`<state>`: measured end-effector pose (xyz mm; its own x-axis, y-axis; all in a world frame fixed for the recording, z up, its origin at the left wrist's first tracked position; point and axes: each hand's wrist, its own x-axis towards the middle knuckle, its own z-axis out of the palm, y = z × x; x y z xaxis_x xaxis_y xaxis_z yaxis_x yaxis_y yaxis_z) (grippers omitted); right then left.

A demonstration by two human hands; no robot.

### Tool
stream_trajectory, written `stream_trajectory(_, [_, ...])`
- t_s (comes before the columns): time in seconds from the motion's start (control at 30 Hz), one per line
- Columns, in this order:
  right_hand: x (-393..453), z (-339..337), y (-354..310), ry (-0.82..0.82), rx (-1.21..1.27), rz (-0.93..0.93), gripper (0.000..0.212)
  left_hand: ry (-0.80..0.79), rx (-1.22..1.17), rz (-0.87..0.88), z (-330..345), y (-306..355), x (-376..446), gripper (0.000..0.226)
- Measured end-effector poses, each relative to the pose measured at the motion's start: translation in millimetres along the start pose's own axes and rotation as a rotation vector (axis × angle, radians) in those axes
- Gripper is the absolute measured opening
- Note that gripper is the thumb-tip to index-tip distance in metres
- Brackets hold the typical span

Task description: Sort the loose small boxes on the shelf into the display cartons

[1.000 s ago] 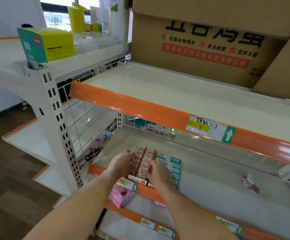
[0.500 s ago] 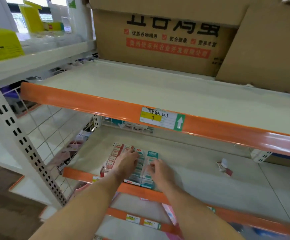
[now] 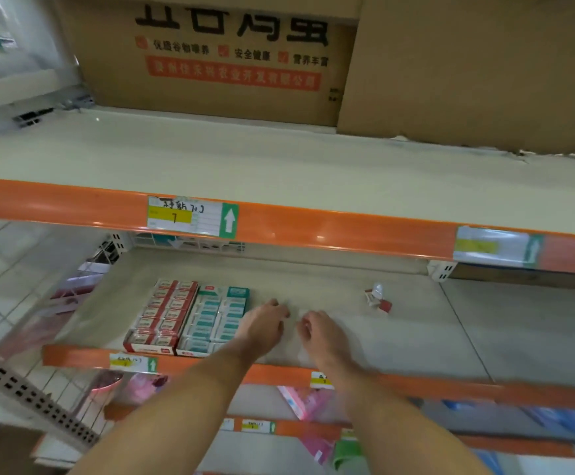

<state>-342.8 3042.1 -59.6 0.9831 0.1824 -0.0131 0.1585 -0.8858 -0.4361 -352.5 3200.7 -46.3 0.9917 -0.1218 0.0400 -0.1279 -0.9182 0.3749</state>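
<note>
Cartons [image 3: 190, 317] L of hands | L grip [image 3: 265, 325], R grip [image 3: 320, 332]: loosely curled, empty

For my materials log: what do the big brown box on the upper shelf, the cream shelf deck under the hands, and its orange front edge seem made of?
Big brown box: corrugated cardboard by the look, matte, printed, with a ragged bottom edge. Cream shelf deck: probably painted sheet metal, flat, dull and scuffed. Orange front edge: glossy, with sharp highlights like the strip above; plastic or enamelled metal, I cannot tell which.
</note>
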Motion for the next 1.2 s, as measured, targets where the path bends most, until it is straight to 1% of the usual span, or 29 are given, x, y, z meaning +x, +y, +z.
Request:
stream_trajectory(0.2, [-5, -21, 45, 0.017, 0.0, 0.059, 0.021, -0.054, -0.033, 0.049, 21, 43, 18, 0.035])
stream_trajectory(0.3, [-8, -28, 70, 0.024, -0.017, 0.097, 0.02, -0.106, 0.022, 0.055, 33, 64, 30, 0.037])
stream_trajectory(0.4, [-11, -37, 96, 0.022, -0.055, 0.135, 0.029, -0.163, 0.092, 0.057, 45, 86, 40, 0.042])
stream_trajectory(0.47, [-10, -44, 113, 0.048, -0.087, 0.156, 0.034, -0.188, 0.115, 0.063, 54, 99, 46, 0.045])
stream_trajectory(0.57, [-7, -55, 138, 0.069, -0.13, 0.158, 0.042, -0.201, 0.146, 0.076, 67, 118, 54, 0.044])
stream_trajectory(0.7, [-3, -62, 164, 0.0, -0.122, 0.118, 0.052, -0.2, 0.155, 0.084, 85, 141, 63, 0.046])
stream_trajectory(0.83, [7, -67, 183, -0.07, -0.095, 0.058, 0.065, -0.239, 0.165, 0.1, 96, 161, 79, 0.066])
stream_trajectory(0.9, [14, -68, 191, -0.124, -0.098, 0.048, 0.073, -0.254, 0.175, 0.116, 99, 170, 86, 0.071])
stream_trajectory(1.07, [27, -68, 199, -0.158, -0.057, 0.007, 0.082, -0.302, 0.192, 0.106, 104, 183, 105, 0.069])
stream_trajectory(1.13, [31, -68, 203, -0.168, -0.032, -0.011, 0.083, -0.286, 0.187, 0.093, 108, 186, 110, 0.069])
stream_trajectory(1.2, [33, -67, 206, -0.157, -0.003, -0.013, 0.082, -0.238, 0.173, 0.086, 111, 189, 112, 0.067])
